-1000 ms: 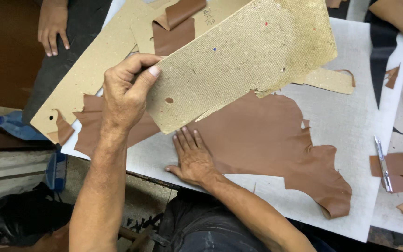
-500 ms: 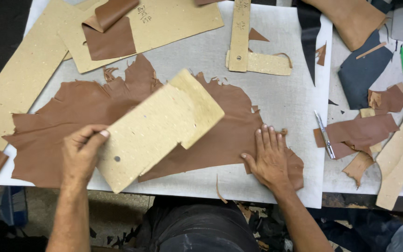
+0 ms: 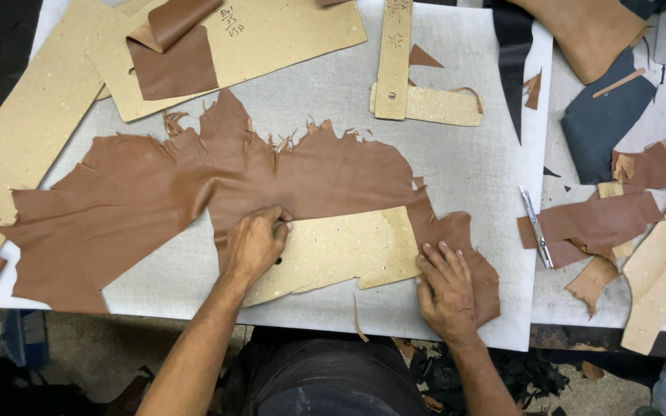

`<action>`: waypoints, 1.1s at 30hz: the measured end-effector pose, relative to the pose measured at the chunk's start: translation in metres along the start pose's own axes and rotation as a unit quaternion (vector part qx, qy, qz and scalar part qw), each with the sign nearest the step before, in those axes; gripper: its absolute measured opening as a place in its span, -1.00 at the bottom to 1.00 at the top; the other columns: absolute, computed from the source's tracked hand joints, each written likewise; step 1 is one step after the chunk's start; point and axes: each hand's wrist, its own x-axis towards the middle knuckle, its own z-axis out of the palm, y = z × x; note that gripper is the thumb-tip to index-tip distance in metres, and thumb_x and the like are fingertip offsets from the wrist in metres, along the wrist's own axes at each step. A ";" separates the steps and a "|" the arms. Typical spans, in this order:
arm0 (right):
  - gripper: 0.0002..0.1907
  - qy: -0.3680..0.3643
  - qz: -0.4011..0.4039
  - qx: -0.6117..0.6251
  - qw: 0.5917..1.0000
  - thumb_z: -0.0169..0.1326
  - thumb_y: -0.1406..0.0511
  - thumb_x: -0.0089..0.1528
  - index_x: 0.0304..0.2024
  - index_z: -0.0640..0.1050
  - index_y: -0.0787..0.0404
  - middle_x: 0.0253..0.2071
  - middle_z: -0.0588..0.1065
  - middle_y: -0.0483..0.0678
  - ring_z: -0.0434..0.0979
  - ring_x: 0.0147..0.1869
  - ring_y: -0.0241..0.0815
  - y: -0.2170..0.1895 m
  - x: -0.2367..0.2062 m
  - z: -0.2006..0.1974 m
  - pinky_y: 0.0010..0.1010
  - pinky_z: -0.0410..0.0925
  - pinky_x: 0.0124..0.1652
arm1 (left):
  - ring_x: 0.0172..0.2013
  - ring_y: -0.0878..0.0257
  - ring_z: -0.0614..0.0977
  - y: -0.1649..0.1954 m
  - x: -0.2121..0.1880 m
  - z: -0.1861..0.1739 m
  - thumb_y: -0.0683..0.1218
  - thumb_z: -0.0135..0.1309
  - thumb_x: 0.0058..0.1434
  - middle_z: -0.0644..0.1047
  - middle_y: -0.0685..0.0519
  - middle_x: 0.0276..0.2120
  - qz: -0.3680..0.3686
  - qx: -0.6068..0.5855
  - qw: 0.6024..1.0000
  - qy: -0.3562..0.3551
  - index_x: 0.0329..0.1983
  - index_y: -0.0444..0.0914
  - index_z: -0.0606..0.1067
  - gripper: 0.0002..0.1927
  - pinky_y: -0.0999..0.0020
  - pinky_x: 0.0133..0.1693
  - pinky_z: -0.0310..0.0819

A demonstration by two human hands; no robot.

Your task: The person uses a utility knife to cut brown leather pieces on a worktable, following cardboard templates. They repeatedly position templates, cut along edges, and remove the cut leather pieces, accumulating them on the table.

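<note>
On the table (image 3: 464, 166), both hands' fingers (image 3: 433, 258) press a cardboard pattern (image 3: 341, 250) flat.

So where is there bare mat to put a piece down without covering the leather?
Bare grey mat lies between the brown hide, the long cardboard strips and the knife. A smaller patch lies along the near edge, left of the left hand. The right-hand table is crowded with scraps.
</note>
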 end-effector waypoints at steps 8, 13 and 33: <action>-0.65 -0.032 0.023 -0.008 0.999 0.22 0.19 0.16 -0.04 0.63 0.19 0.27 0.45 0.06 0.27 0.45 0.07 -0.005 0.009 -0.010 0.08 0.06 0.40 | 0.05 -0.07 0.50 -0.013 0.012 -0.018 -0.05 0.24 0.21 0.50 -0.14 -0.11 0.006 0.141 0.987 0.071 -0.14 -0.26 0.61 -0.78 -0.09 0.09 0.35; -0.58 0.038 0.140 -0.130 0.981 0.22 0.15 0.21 0.03 0.62 0.24 0.28 0.43 0.20 0.35 0.38 0.13 0.018 -0.010 -0.036 -0.01 0.21 0.30 | 0.32 -0.16 0.23 -0.002 -0.029 0.007 0.10 0.14 0.23 0.29 -0.27 0.29 0.077 0.169 0.981 0.063 0.15 -0.18 0.51 -0.53 -0.25 0.29 0.02; -0.68 -0.012 0.007 -0.033 0.999 0.19 0.34 0.16 -0.01 0.61 0.21 0.13 0.54 0.01 0.46 0.17 0.02 -0.001 -0.018 -0.012 -0.13 0.26 0.14 | 0.45 -0.13 -0.06 0.036 -0.083 0.059 0.14 -0.06 0.32 0.05 -0.14 0.46 0.140 0.137 0.978 -0.077 0.38 0.07 0.33 -0.47 -0.29 0.36 -0.33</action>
